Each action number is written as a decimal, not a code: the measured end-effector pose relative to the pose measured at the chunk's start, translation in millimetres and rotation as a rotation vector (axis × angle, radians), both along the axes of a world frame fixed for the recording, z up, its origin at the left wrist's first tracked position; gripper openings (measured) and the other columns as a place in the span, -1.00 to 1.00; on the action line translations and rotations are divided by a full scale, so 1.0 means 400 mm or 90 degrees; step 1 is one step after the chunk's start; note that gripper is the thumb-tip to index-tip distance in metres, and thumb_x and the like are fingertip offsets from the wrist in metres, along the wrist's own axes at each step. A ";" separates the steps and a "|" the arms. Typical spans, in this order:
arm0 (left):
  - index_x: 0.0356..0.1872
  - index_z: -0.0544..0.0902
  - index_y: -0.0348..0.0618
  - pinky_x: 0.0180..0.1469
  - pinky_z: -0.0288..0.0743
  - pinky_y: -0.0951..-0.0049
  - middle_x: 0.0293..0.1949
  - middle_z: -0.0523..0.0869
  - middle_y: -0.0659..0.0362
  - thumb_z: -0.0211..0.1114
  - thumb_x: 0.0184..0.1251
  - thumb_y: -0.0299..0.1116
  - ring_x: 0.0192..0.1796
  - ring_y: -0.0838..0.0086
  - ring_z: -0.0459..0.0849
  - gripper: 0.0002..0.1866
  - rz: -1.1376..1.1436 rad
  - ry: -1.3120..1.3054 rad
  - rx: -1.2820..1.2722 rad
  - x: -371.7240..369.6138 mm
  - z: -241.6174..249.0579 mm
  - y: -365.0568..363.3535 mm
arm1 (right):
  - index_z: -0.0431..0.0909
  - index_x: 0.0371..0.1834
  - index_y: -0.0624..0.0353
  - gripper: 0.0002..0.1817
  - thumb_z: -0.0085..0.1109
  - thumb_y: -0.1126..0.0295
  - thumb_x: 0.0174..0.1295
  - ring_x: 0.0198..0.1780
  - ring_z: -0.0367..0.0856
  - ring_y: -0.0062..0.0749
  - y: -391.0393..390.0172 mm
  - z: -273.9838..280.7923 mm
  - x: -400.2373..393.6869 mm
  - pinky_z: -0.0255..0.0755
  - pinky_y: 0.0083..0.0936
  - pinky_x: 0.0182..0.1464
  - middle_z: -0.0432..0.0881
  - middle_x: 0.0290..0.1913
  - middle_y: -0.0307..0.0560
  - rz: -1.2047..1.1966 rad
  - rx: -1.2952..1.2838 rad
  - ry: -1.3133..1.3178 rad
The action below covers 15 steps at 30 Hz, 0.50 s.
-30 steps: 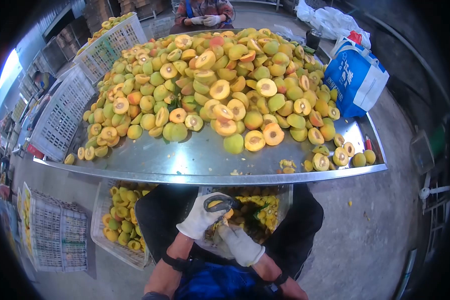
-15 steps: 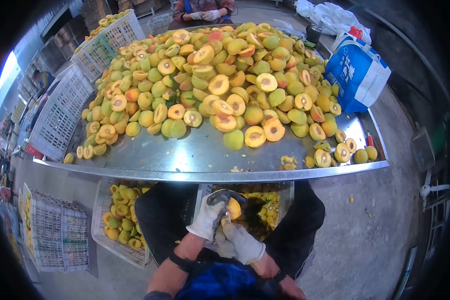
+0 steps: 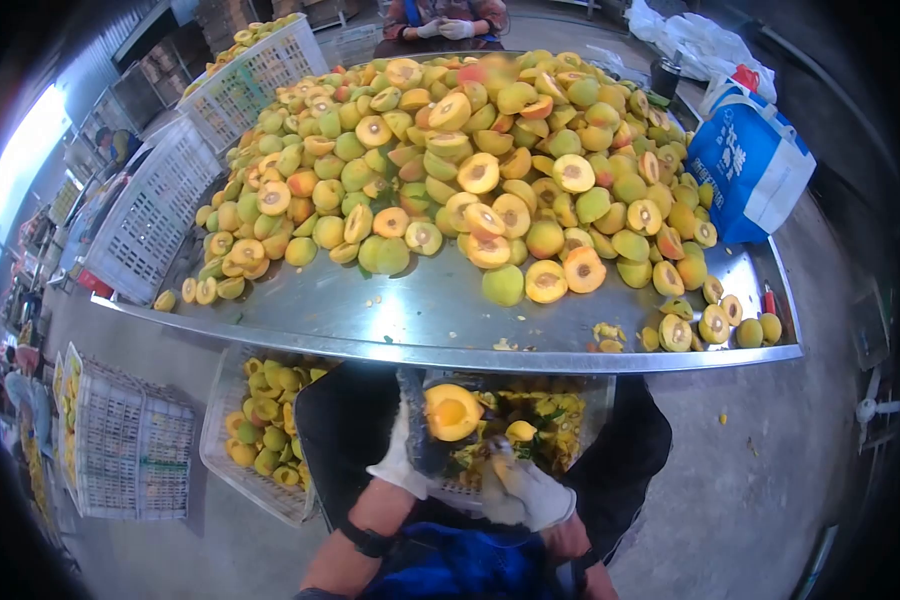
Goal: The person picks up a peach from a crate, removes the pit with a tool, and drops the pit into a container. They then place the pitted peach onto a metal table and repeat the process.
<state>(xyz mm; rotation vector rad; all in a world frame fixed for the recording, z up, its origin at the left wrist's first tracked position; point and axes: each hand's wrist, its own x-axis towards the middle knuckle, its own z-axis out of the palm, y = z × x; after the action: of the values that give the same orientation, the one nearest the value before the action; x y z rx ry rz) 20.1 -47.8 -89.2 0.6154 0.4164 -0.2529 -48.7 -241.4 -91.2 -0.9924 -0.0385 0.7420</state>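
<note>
My left hand (image 3: 415,435), in a white glove with a dark palm, is turned on edge, with a hollowed yellow peach half (image 3: 453,412) against its palm side. To its right, my right hand (image 3: 528,490), in a soiled whitish glove, is closed around a small tool (image 3: 500,450), mostly hidden and blurred. A small yellow piece (image 3: 520,431) shows just above that tool. Below the hands, between the knees, a crate (image 3: 598,410) holds yellow scraps. Halved peaches (image 3: 480,173) are heaped on the metal table (image 3: 340,310) in front.
Left of the legs stands a crate of peach halves (image 3: 267,410). Stacked white crates (image 3: 135,450) are farther left. More crates (image 3: 155,210) line the table's left side. A blue bag (image 3: 735,165) sits at the right. Across the table, a co-worker's gloved hands (image 3: 445,29) are together.
My hands have moved apart; the peach half has come away from the right hand, and its hollow now shows. The view has shifted, so the table and crates appear farther right.
</note>
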 end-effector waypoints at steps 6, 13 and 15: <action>0.06 0.58 -0.32 0.14 0.49 0.38 -0.05 0.65 0.00 0.31 0.05 -0.64 0.03 0.28 0.65 -0.56 0.136 -0.247 1.043 -0.030 0.196 0.274 | 0.58 -0.25 0.22 -0.64 0.02 0.11 0.41 -0.60 0.38 -0.59 -0.010 -0.041 0.026 0.24 -0.56 -0.56 0.48 -0.57 -0.29 -0.140 -0.302 0.155; 0.11 0.58 -0.11 0.04 0.53 0.23 0.01 0.60 -0.05 0.55 -0.06 -0.31 -0.02 0.07 0.64 -0.40 -0.048 -0.226 1.343 0.236 0.322 0.266 | 0.62 -0.22 0.22 -0.58 0.00 0.05 0.39 -0.52 0.48 -0.53 0.042 -0.076 0.036 0.34 -0.48 -0.45 0.57 -0.53 -0.19 -0.039 -0.478 0.016; 0.25 0.48 -0.01 0.08 0.56 0.18 0.13 0.52 -0.12 0.57 -0.11 -0.33 0.04 0.02 0.64 -0.24 -0.180 -0.357 1.464 0.351 0.291 0.213 | 0.61 -0.12 0.21 -0.53 -0.04 -0.01 0.36 -0.37 0.63 -0.16 0.043 -0.124 0.026 0.46 -0.32 -0.24 0.65 -0.45 0.04 -0.054 -0.607 -0.143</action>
<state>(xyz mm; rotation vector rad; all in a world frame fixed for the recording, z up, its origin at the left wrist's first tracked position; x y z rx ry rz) 160.7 37.4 27.1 2.9151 -0.1467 0.2943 -38.5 -224.3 -140.7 -1.9709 0.1783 0.5560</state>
